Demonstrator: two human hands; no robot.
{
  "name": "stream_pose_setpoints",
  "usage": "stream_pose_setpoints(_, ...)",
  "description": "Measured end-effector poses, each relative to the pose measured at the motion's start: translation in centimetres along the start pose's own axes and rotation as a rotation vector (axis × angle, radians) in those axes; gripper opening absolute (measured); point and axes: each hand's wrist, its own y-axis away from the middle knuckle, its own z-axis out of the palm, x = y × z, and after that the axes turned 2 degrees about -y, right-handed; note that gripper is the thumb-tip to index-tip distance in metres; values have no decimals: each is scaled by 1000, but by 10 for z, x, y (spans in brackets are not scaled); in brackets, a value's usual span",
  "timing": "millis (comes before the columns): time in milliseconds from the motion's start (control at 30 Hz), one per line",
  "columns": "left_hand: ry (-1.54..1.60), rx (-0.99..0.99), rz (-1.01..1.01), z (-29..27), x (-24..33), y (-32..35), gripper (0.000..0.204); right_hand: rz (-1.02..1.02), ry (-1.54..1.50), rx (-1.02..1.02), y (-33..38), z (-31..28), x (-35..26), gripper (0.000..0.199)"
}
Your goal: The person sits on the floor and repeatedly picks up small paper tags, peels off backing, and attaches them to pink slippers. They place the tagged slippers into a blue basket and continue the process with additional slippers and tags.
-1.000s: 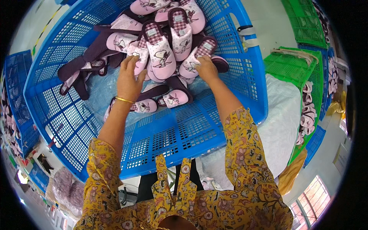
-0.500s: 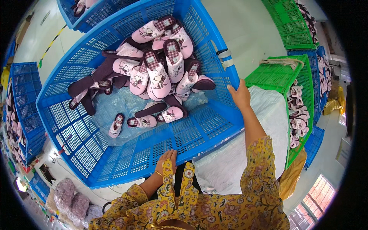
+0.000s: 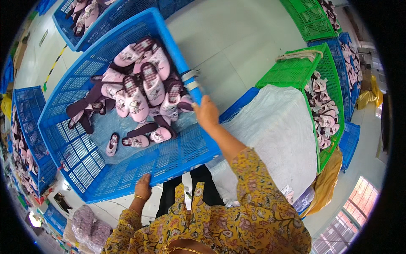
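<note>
A large blue plastic crate (image 3: 80, 171) with perforated walls stands before me. Pink slippers (image 3: 137, 103) with dark soles and checked linings are heaped toward its far side, and several lie near its middle on clear blue plastic sheeting (image 3: 99, 127). My right hand (image 3: 207, 112) is closed over the crate's right rim, just below a pale strap (image 3: 191, 81) wound round it. At the near rim, my left hand (image 3: 143, 186) has its fingers curled over the edge, the thumb side toward me.
Another blue crate (image 3: 67, 36) of slippers stands beyond mine, and one more (image 3: 31, 101) at the left. Right of me, a white-covered bulky stack (image 3: 270, 135) sits against a green crate (image 3: 292, 70). Plastic-wrapped bundles (image 3: 86, 224) lie at lower left.
The crate has shifted left and its right side has swung away from the white-covered stack, both hands moving left with it. More floor and a blue edge beside the stack now show.
</note>
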Motion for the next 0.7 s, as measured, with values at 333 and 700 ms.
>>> stream_pose_setpoints(333,-63,-36,-105,-16,70,-6,69,-148,-97,42,-4,1,18,49)
stream_pose_setpoints(700,344,-118,-132,-84,166,-9,43,-16,-7,-40,-16,-4,10,47)
